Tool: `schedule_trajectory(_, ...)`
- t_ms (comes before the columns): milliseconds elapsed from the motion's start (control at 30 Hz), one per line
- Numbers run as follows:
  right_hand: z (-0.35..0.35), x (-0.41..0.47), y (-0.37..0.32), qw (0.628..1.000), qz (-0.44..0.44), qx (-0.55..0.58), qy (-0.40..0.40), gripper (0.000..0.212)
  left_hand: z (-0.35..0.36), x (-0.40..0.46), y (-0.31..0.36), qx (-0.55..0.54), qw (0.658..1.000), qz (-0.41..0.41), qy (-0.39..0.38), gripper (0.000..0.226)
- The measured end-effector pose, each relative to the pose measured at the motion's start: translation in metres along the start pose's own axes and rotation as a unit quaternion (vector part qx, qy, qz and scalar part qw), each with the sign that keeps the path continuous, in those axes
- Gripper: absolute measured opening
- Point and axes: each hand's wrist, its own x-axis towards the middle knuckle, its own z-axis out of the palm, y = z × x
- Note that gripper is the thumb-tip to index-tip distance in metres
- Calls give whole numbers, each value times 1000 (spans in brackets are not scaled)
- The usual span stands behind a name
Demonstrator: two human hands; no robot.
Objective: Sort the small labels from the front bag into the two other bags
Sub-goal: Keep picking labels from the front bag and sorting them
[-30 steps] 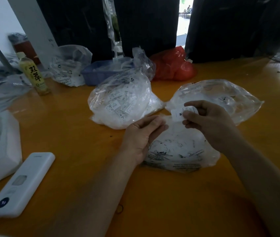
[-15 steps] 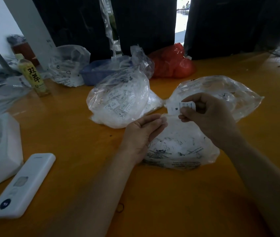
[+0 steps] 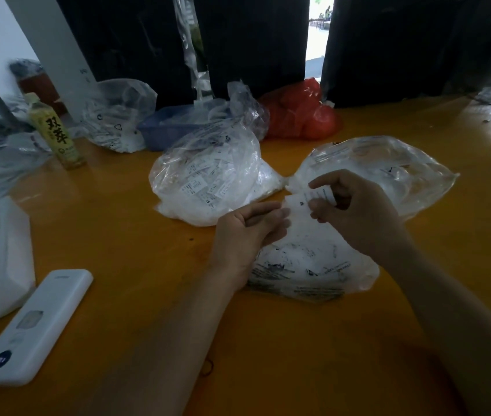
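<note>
I hold one small label (image 3: 308,199) up over the front bag (image 3: 313,265), pinched between the thumb and fingers of my right hand (image 3: 355,211). A dark printed mark faces me on its left half; it looks like a size letter, though I cannot read it with certainty. My left hand (image 3: 247,232) rests at the left edge of the front bag, fingers loosely extended with their tips just touching the label's left end; it grips nothing that I can see.

Beyond the front bag lie the two targets: the fuller bag (image 3: 208,178), up and to the left of it and packed with white labels, and the flatter bag (image 3: 382,172), up and to the right, just behind my right hand.

To do this step well, I should turn the printed face squarely toward me and read it before I commit to either side. My left fingertips can flatten the curl so the mark shows. Then the label should go well into the mouth of the right bag, not onto the orange table (image 3: 148,250) between them, since thin plastic mouths collapse easily.
</note>
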Motion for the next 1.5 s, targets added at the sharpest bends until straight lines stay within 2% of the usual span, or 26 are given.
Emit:
schedule_trajectory(133, -4, 2, -2, 991, 30, 117, 52, 23, -3, 2, -2, -31, 999, -13, 11, 19)
schedule_trajectory(233, -3, 1, -3, 985, 40, 165, 37, 21, -3, 2, -2, -48, 999, -8, 15, 22)
schedule_trajectory(300, -3, 1, -5, 985, 37, 169, 23, 21, -2, 2, -2, -40, 999, 0, 18, 28)
schedule_trajectory(533, -4, 1, -4, 986, 21, 161, 24, 21, -2, 3, -3, -33, 999, -2, 7, 24)
schedule_trajectory(767, 0, 2, -2, 993, 7, 113, 21, 20, 0, 0, -2, -4, 1000, 7, -11, 43)
schedule_trajectory(1033, 0, -2, -5, 999, -24, 22, 31, 21, -2, 0, -2, 50, 998, 10, -28, 26)
schedule_trajectory(1233, 1, -3, -2, 995, -48, -79, 25, 18, -2, -2, -2, 76, 997, 22, -7, 18)
schedule_trajectory(1400, 1, -3, 0, 993, -58, -104, 3, 19, 0, -4, -1, 133, 989, 59, -5, 17)
schedule_trajectory(1500, 4, -3, 0, 993, -39, -103, -46, 26, 2, -6, -1, 181, 980, 79, -3, 16)
